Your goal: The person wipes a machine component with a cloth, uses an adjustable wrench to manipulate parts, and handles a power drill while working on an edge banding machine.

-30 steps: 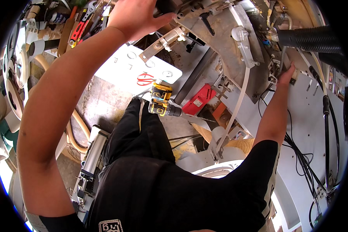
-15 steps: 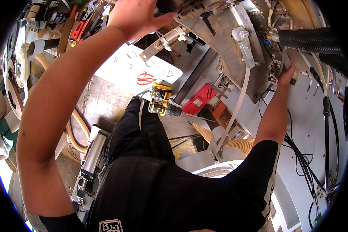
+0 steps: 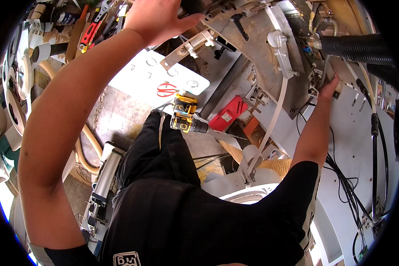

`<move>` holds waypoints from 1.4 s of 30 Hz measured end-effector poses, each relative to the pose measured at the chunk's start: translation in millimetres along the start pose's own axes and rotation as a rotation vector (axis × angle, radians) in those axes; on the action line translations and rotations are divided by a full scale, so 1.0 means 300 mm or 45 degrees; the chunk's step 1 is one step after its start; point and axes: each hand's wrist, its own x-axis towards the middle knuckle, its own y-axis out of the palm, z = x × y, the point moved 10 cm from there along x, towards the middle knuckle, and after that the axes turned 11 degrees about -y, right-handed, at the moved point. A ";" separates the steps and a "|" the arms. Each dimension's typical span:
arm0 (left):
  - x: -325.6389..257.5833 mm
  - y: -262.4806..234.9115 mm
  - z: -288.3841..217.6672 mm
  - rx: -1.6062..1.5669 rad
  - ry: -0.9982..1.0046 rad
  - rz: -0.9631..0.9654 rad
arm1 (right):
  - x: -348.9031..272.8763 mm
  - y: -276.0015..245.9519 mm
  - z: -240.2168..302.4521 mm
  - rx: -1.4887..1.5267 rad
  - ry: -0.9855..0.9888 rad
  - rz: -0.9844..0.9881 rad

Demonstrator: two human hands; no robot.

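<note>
Both arms reach up, the left hand [image 3: 157,17] spread, the right hand [image 3: 329,87] with fingers pressed forward.

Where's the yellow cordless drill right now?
In the head view, the yellow cordless drill lies centre frame, below the white panel and just left of the red box, away from both hands.

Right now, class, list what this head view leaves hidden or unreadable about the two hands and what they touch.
- Left hand: fingertips cut off by the top edge; grip unclear.
- Right hand: fingers hidden behind the grey metal machine frame; what they hold is unseen.
- Yellow cordless drill: its bit tip is too thin to trace.
</note>
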 end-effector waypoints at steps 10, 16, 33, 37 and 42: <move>0.007 0.009 0.003 -0.015 -0.006 0.043 | 0.007 -0.012 0.008 -0.035 -0.057 -0.009; 0.006 0.003 0.000 -0.035 0.024 0.012 | -0.002 -0.007 0.012 -0.040 -0.035 -0.009; 0.009 0.014 0.010 0.023 -0.005 0.021 | 0.005 -0.010 0.012 -0.030 -0.054 -0.009; 0.010 0.012 0.004 0.022 -0.020 0.050 | -0.006 0.005 0.021 -0.012 -0.042 -0.004; 0.010 0.013 0.011 0.059 -0.013 0.024 | -0.005 0.005 0.023 -0.007 -0.048 -0.004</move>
